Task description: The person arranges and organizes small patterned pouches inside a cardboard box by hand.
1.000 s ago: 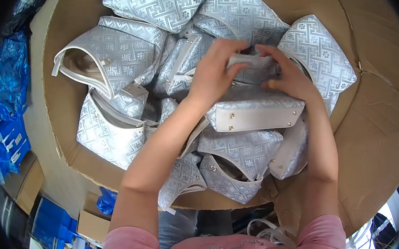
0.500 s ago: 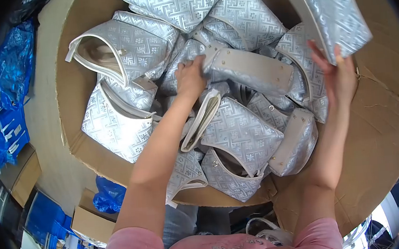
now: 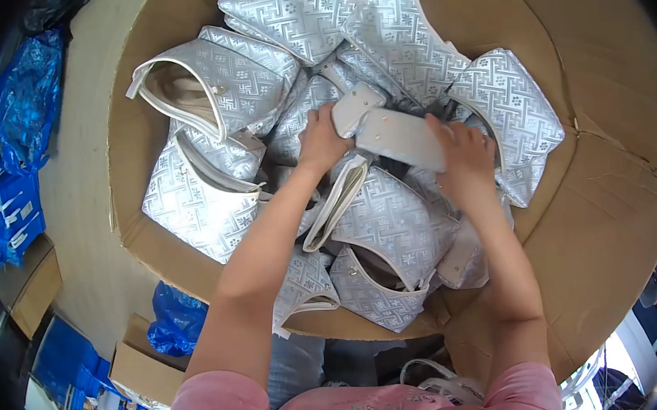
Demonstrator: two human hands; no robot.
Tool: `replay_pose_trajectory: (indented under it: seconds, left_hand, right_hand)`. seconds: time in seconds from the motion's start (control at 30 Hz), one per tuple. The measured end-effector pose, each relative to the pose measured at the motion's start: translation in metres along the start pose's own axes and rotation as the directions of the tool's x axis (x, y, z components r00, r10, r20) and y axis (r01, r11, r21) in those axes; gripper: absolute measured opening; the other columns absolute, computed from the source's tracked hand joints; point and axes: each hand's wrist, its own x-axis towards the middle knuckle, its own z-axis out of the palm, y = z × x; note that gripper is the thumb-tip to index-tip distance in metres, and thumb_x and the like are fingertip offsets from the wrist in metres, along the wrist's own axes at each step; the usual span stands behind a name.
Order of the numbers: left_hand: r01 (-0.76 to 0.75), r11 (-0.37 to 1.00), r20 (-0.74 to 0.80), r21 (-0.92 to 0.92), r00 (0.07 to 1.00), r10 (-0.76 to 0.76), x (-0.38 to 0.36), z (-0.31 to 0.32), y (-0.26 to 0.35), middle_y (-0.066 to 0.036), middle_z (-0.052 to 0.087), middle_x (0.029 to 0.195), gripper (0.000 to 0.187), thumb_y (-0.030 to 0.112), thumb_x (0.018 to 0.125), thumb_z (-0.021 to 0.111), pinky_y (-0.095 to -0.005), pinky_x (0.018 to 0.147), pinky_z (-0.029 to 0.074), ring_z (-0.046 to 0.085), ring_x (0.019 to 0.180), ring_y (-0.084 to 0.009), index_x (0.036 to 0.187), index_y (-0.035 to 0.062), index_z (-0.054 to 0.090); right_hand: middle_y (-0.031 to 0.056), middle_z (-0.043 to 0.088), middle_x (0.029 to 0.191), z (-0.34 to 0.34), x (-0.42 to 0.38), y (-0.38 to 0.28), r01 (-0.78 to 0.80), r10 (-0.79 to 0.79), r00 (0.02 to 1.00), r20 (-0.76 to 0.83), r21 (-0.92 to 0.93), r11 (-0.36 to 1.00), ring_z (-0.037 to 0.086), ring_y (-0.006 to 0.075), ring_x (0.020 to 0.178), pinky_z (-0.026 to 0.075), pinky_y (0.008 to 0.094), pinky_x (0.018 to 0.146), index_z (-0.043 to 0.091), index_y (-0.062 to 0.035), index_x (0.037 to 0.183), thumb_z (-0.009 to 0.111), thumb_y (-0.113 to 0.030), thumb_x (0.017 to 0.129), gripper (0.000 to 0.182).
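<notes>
Silver patterned handbags fill a large cardboard box [image 3: 602,204]. In the middle of the pile, a handbag [image 3: 399,138] lies with its beige studded base upward. My right hand [image 3: 467,158] is closed over the right end of that base, thumb and fingers bent around it. My left hand [image 3: 323,139] has its fingers curled against the end of another handbag [image 3: 359,107], whose beige base also shows. Its fingertips are partly hidden. Just below my hands stands a handbag [image 3: 395,207] with its zipped opening tilted left.
A gaping handbag [image 3: 247,83] lies at the upper left of the pile, and one more handbag [image 3: 520,114] leans against the box's right side. Outside the box, blue plastic bags [image 3: 27,106] and a smaller carton [image 3: 143,366] are on the left.
My right hand has let go of the handbag raised at upper right and moved left onto the beige-based one. My left hand has shifted slightly. The view has moved a little.
</notes>
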Motion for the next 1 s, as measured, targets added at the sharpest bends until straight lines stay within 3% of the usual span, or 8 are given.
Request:
replay_pose_trajectory:
  seconds: [0.1,0.17,0.33,0.53,0.67,0.8,0.93,1.0]
  left_hand:
    - [-0.118,0.968,-0.326,-0.223,0.944,0.04,-0.015,-0.015,0.005,-0.019,0.047,0.126,0.077,0.011,0.07,0.07,-0.0407,0.1,0.038,0.045,0.119,-0.0382,0.139,0.0068,0.035]
    - [-0.173,0.953,-0.425,-0.25,0.904,0.053,-0.019,-0.018,-0.002,-0.02,0.047,0.124,0.079,0.011,0.069,0.07,-0.0413,0.101,0.038,0.045,0.117,-0.0388,0.139,0.0061,0.035]
    - [-0.275,0.916,-0.632,-0.292,0.775,0.031,-0.036,-0.026,0.001,-0.021,0.045,0.119,0.083,0.009,0.065,0.07,-0.0424,0.1,0.036,0.045,0.114,-0.0392,0.14,0.0027,0.034]
    - [-0.328,0.939,-0.757,-0.101,0.638,0.142,-0.062,-0.036,0.017,-0.02,0.044,0.119,0.085,0.007,0.065,0.069,-0.0419,0.099,0.037,0.045,0.113,-0.0372,0.141,0.0005,0.032]
    - [-0.438,0.896,-0.834,-0.07,0.519,0.188,-0.079,-0.077,0.04,-0.018,0.046,0.118,0.084,0.009,0.066,0.07,-0.0405,0.099,0.037,0.049,0.11,-0.0334,0.141,-0.0003,0.034]
    - [-0.609,0.628,-0.557,-0.485,0.769,0.315,-0.067,-0.119,0.077,-0.019,0.053,0.122,0.076,0.02,0.075,0.073,-0.0372,0.097,0.039,0.053,0.108,-0.0291,0.14,0.0004,0.04]
    - [-0.036,0.234,0.052,-0.972,0.932,0.359,-0.016,-0.102,0.075,-0.022,0.053,0.131,0.069,0.038,0.086,0.067,-0.0368,0.097,0.042,0.054,0.113,-0.0305,0.139,0.001,0.043]
    - [-0.172,0.952,0.207,-0.255,0.951,0.228,0.01,-0.084,0.048,-0.02,0.053,0.131,0.064,0.043,0.09,0.058,-0.039,0.097,0.042,0.053,0.117,-0.0337,0.135,-0.0005,0.045]
  right_hand:
    - [0.0146,0.054,0.13,-0.038,-0.003,0.035,-0.083,0.13,0.986,-0.104,0.373,0.924,0.054,0.034,0.115,0.042,0.0443,0.098,0.048,-0.0122,0.137,0.071,-0.008,0.07,0.071]
    - [0.0144,0.058,0.124,-0.067,-0.012,0.056,-0.085,0.384,0.919,-0.089,0.907,0.412,0.058,0.0276,0.109,0.046,0.0386,0.094,0.051,-0.0046,0.132,0.072,-0.012,0.073,0.063]
    - [0.0169,0.06,0.116,-0.105,0.031,0.086,-0.022,0.419,0.907,-0.037,0.991,0.135,0.061,0.0218,0.097,0.049,0.0338,0.088,0.05,0.0074,0.127,0.076,-0.027,0.074,0.068]
    - [0.0146,0.059,0.124,0.0,0.183,0.113,-0.353,0.344,0.911,-0.226,0.004,0.936,0.057,0.0227,0.112,0.045,0.037,0.095,0.049,-0.0053,0.134,0.069,-0.029,0.081,0.061]
    - [0.0156,0.057,0.126,-0.024,0.148,0.048,0.127,0.159,0.735,-0.66,0.364,0.923,0.056,0.024,0.113,0.042,0.0362,0.099,0.051,-0.0014,0.13,0.07,-0.031,0.081,0.06]
    - [0.0145,0.056,0.126,-0.043,0.074,-0.015,0.212,0.007,0.975,-0.223,0.939,0.27,0.056,0.026,0.113,0.043,0.0354,0.098,0.051,0.0023,0.128,0.071,-0.029,0.082,0.059]
    - [0.0135,0.056,0.125,-0.024,0.057,0.008,0.077,0.307,0.95,-0.053,0.995,-0.067,0.056,0.0273,0.112,0.044,0.0361,0.098,0.047,-0.0012,0.132,0.069,-0.024,0.085,0.057]
    - [0.0128,0.053,0.129,-0.021,0.041,0.026,0.305,0.478,0.869,-0.129,0.9,-0.311,0.052,0.0281,0.118,0.04,0.0416,0.104,0.04,-0.0024,0.137,0.067,-0.023,0.088,0.059]
